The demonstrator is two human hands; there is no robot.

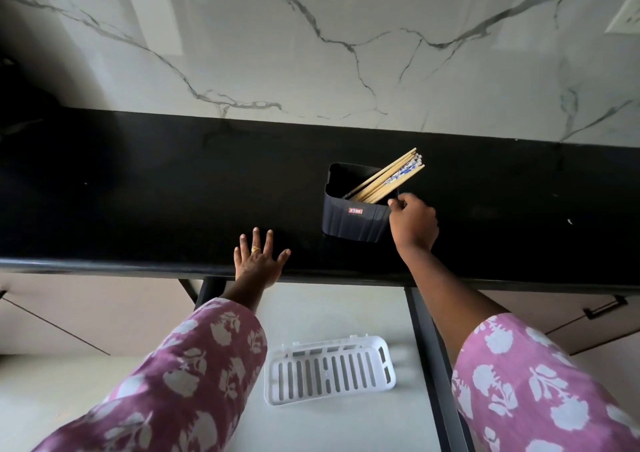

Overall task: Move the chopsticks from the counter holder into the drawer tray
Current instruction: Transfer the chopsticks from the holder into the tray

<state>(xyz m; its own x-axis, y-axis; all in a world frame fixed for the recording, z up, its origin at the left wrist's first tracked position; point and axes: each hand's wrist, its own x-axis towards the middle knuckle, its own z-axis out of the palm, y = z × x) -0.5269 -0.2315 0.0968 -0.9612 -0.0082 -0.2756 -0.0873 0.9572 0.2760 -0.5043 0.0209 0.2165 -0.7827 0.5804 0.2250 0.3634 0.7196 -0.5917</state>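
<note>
The person stands at the black desk (156,191) with the drawer (329,316) pulled open beneath its edge. The left hand (259,261) lies flat on the desk near the front edge, fingers spread and holding nothing. The right hand (414,223) is at the right front corner of the dark holder (353,219), its fingers (394,203) curled and bunched against the rim. From here I cannot tell whether they pinch the rim, touch a stick, or grip nothing yet. The chopsticks (388,177) are all in the holder, a loose bundle leaning to the back right with their upper ends sticking out past the rim. Most are plain wood and at least one shows a blue and white pattern. The step in hand looks like the first grab. To do it well, I would gather the whole bundle close to where it clears the rim, closing round all the sticks so none slips loose. Then lift along the line of their lean rather than straight up, so the light holder does not tip or drag. The flat left hand is near enough to steady the holder if needed. The white slotted tray (329,370) sits in the drawer with nothing in it, lying crosswise, so the sticks should go in lengthwise along it.
</note>
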